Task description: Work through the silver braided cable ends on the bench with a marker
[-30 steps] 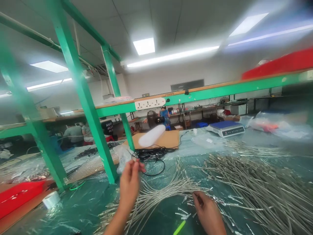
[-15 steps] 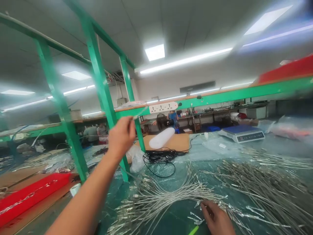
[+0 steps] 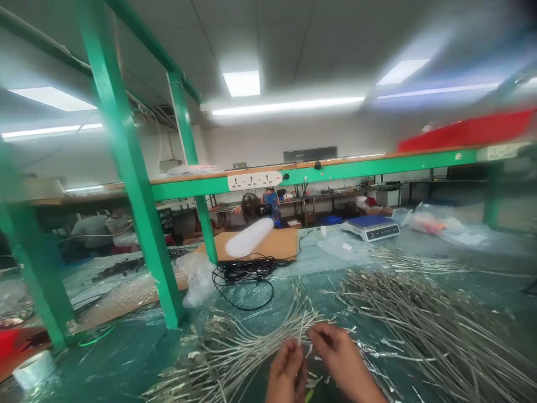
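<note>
My left hand (image 3: 287, 369) is closed low in the view, fingers pinched around a thin pale strip (image 3: 301, 327) that points upward. Whether this strip is a cable end or tape, I cannot tell. Just to its right, my right hand (image 3: 342, 358) has thumb and fingers pinched together, fingertips close to the left ones; what lies between them is too small to make out. Both hands are over the near side of a fanned bundle of grey cables (image 3: 239, 350) with connectors at their ends. A larger heap of similar cables (image 3: 423, 330) lies to the right.
Green posts (image 3: 134, 184) and a shelf rail with a power strip (image 3: 255, 180) stand beyond. Behind the bundle are a coiled black cable (image 3: 245, 271), a white roll (image 3: 249, 237) on cardboard and a scale (image 3: 371, 226). A tape roll (image 3: 33, 369) sits at left.
My left hand has come down from beside the green post to meet my right hand at the cable bundle, holding a thin strip. The view has swung to the right.
</note>
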### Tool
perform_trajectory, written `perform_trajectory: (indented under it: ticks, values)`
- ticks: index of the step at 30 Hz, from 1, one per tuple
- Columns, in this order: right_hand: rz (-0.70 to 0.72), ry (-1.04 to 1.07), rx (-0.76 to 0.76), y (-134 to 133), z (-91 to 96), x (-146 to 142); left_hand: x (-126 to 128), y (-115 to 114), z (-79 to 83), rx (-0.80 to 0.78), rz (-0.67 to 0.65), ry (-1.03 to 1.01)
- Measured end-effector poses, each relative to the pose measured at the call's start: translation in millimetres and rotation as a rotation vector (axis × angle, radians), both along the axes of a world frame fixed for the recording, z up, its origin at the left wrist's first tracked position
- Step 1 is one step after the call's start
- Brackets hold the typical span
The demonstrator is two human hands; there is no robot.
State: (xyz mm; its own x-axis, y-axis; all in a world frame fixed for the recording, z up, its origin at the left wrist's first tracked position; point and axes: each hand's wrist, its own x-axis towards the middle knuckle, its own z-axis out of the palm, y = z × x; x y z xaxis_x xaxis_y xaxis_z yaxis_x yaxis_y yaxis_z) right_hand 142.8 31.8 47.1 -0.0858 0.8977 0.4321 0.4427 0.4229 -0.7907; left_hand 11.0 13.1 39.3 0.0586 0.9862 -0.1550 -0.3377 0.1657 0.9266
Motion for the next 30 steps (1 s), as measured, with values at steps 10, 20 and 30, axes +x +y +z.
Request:
perform_trajectory:
  ticks: [10, 20, 30]
  values:
    - [0.207, -0.331, -0.107, -2.7, -42.1, -12.2, -27.9, 8.1, -40.4, 0.049, 0.091, -0.013]
    - [0.088, -0.357, -0.168, -6.4, -44.1, -8.2, -35.6, 9.3, -41.0, 0.028, 0.127, -0.003]
    - [-0.074, 0.14, 0.123, -16.8, -19.3, -1.4, -36.3, 14.3, -55.5, -0.032, 0.029, 0.067]
